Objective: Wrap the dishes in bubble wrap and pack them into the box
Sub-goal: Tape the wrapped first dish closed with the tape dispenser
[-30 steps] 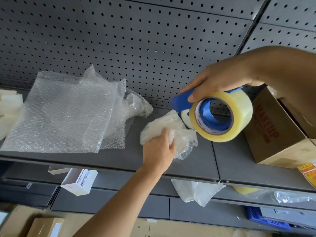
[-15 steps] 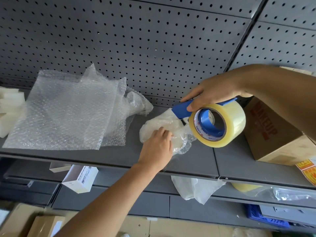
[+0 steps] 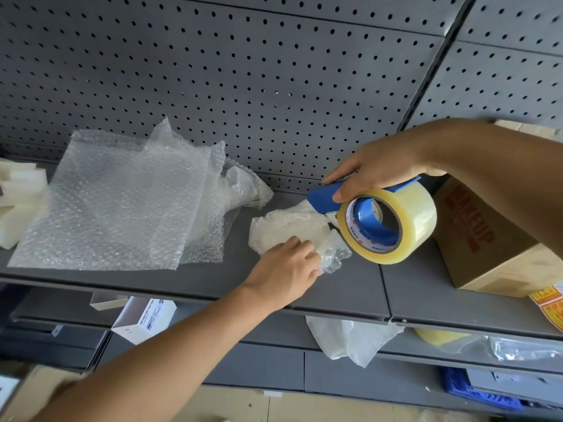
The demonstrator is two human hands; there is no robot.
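A dish bundled in bubble wrap [image 3: 289, 223] lies on the grey shelf [image 3: 350, 287]. My left hand [image 3: 286, 269] rests on its near side, fingers pressing the loose wrap end down. My right hand [image 3: 380, 166] grips a blue tape dispenser [image 3: 387, 223] with a clear tape roll, its front end touching the bundle's far right edge. The dish itself is hidden inside the wrap. A brown cardboard box [image 3: 493, 248] lies on its side at the right of the shelf.
Flat sheets of bubble wrap [image 3: 122, 202] are spread on the shelf's left, with white foam blocks [image 3: 18, 190] beyond them. A perforated back panel [image 3: 243, 71] rises behind. The lower shelf holds a small white box [image 3: 143, 318] and plastic bags [image 3: 350, 336].
The tape dispenser has come down and left onto the wrapped bundle. My left hand has slid to the bundle's near right end and flattened on it.
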